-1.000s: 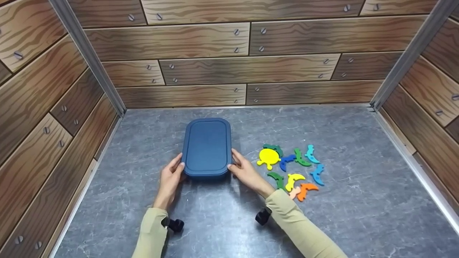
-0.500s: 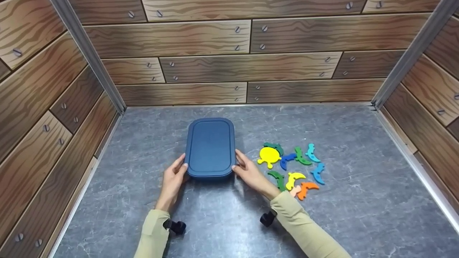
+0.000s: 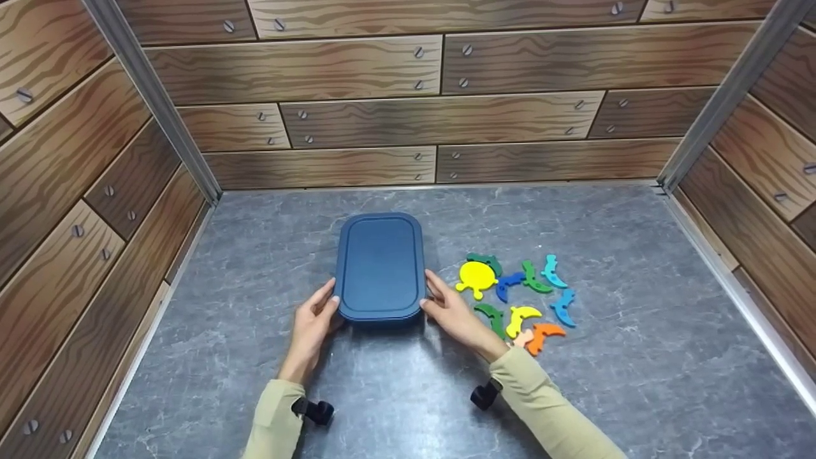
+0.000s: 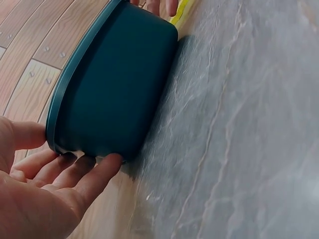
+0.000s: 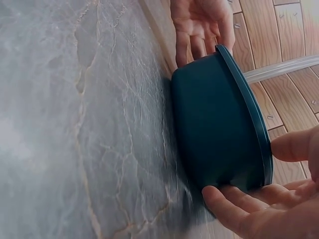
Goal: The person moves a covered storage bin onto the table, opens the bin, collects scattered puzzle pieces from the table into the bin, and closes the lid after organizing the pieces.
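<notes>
One lidded blue box (image 3: 380,264), rectangular with rounded corners, is held between a person's left hand (image 3: 312,322) and right hand (image 3: 459,315) at a grey marbled tabletop (image 3: 637,382). The left hand grips the box's left side near its front corner, thumb against the lid's rim and fingers bent in along the side wall below. The right hand mirrors it on the box's right side, its thumb also at the rim. Whether the base fully touches the tabletop, I cannot tell.

To the right of the box lie ten flat, brightly coloured pieces. Nearest it is a round yellow piece (image 3: 477,276), with a dark green piece (image 3: 488,261) partly hidden behind. Farther right of the box come dark blue, green, light blue and mid-blue pieces. Right of the box and nearer the person, beside the right wrist, are another green piece, a yellow crescent (image 3: 519,319), a peach piece (image 3: 524,338) and an orange piece (image 3: 542,338).

Behind the box rises a wall (image 3: 357,121) printed with wooden planks and screws. Pale green sleeves (image 3: 277,414) reach in from in front of the box.
</notes>
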A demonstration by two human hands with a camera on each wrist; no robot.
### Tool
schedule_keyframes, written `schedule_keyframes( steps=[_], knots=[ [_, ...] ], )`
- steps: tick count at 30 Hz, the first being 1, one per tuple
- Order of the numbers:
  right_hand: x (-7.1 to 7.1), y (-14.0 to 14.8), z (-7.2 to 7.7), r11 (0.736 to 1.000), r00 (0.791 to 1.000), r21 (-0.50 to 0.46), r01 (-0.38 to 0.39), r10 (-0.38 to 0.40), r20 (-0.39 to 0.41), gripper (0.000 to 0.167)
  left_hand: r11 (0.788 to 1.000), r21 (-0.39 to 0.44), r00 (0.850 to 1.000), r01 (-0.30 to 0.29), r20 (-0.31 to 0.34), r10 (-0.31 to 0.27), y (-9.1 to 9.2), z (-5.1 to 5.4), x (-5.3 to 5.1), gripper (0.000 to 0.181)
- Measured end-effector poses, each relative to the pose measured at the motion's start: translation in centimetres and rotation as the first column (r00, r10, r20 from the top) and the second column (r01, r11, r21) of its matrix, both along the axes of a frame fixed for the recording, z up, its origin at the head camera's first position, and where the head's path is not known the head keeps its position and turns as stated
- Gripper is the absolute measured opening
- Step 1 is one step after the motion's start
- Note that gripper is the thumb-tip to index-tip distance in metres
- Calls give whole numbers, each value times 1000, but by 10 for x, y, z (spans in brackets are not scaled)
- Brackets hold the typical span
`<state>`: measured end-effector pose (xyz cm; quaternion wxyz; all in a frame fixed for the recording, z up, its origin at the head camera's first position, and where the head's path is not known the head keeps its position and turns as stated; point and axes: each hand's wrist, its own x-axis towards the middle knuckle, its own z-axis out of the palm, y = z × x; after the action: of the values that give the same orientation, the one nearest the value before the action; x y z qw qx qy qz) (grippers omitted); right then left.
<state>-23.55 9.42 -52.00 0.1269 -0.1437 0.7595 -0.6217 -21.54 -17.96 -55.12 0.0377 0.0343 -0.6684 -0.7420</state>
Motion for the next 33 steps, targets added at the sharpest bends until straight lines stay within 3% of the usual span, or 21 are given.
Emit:
schedule_keyframes(
  steps=[3,6,10,23,33],
  knots=[
    [9,2,13,1000,1000,2,-7,7,5,65,999,34,1000,23,10,-23,2,0,2,47],
    [11,5,10,1000,1000,11,0,0,14,66,998,47,999,35,19,-36,4,0,4,47],
    [6,10,-6,999,1000,32,23,-24,16,67,999,33,999,38,31,-39,5,1,7,47],
    [13,19,-5,999,999,13,43,-44,4,69,996,50,997,72,16,-73,10,3,12,48],
    [19,25,-9,1000,999,17,25,-26,34,69,995,81,997,61,32,-63,13,3,20,48]
  ],
)
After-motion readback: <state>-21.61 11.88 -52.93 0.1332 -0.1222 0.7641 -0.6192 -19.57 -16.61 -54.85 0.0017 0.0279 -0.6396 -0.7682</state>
